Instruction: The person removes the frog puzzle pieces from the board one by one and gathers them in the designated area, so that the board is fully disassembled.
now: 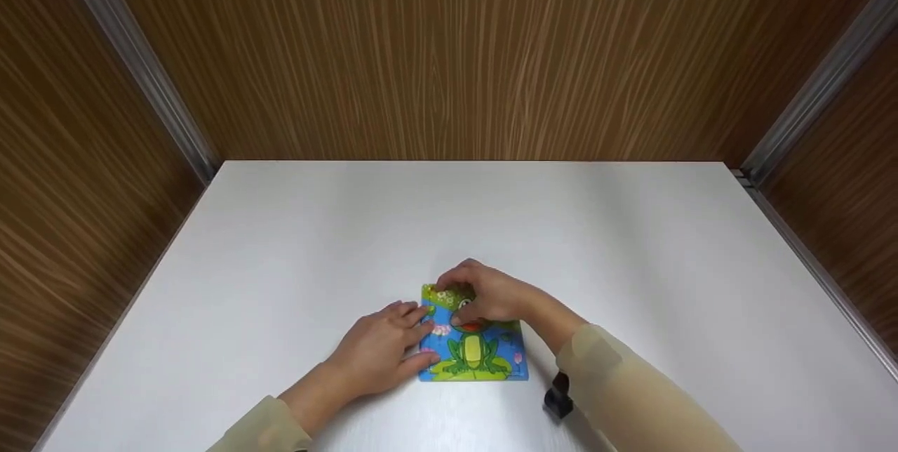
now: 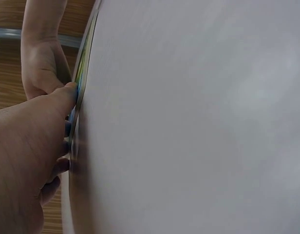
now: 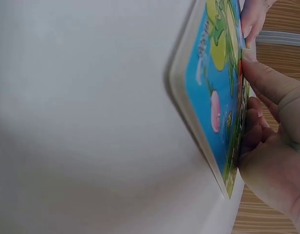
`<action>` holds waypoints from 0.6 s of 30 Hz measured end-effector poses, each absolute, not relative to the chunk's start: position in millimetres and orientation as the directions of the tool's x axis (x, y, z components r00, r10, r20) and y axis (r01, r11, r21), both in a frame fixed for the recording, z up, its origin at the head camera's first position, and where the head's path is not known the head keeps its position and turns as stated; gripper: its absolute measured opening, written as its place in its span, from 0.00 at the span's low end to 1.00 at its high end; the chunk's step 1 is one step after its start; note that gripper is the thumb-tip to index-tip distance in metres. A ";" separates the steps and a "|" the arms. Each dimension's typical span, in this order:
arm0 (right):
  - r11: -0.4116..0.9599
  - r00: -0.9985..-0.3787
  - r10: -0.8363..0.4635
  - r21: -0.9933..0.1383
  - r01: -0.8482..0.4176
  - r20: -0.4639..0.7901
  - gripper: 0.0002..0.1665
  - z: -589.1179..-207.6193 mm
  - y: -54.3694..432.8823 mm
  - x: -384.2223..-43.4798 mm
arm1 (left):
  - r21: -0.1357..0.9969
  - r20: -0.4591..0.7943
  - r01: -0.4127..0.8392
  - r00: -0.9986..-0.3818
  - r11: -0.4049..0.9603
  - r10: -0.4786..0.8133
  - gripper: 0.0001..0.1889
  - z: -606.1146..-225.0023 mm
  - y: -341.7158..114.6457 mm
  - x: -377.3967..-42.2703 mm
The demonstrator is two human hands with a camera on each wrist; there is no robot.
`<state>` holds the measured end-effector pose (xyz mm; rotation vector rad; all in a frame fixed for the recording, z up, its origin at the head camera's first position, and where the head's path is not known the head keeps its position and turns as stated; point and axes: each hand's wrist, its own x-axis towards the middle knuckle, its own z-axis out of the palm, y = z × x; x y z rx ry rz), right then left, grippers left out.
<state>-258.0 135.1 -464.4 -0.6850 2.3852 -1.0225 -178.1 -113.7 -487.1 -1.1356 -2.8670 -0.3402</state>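
Note:
A square, thick frog picture board (image 1: 473,350) with pale edges lies flat on the white table, in the look of a child's puzzle. Along its left edge rests my left hand (image 1: 386,347), fingers stretched out, with the fingertips and thumb touching the border. Over the frog's head my right hand (image 1: 487,292) bends its thumb and fingers down onto the board, gripping at the picture's upper part. In the right wrist view the right thumb (image 3: 271,80) lies on the printed face. Whether a separate piece sits between those fingers is hidden.
A small black object (image 1: 559,399) is beside the right sleeve, partly covered by it. The white table (image 1: 280,227) meets wood-grain panels (image 1: 435,52) at the back and sides, with metal strips (image 1: 140,59) in the corners.

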 end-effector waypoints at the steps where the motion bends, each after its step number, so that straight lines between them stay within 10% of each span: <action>1: 0.595 -0.773 -0.600 -0.761 -0.259 -0.206 0.27 -464.8 135.2 -258.0 | 0.187 0.125 0.684 -0.729 0.705 0.673 0.31 -487.5 -113.8 -177.9; 18: 0.554 -0.760 -0.625 -0.787 -0.272 -0.177 0.31 -467.2 135.1 -257.9 | 0.193 0.125 0.678 -0.734 0.709 0.668 0.31 -489.0 -114.0 -177.9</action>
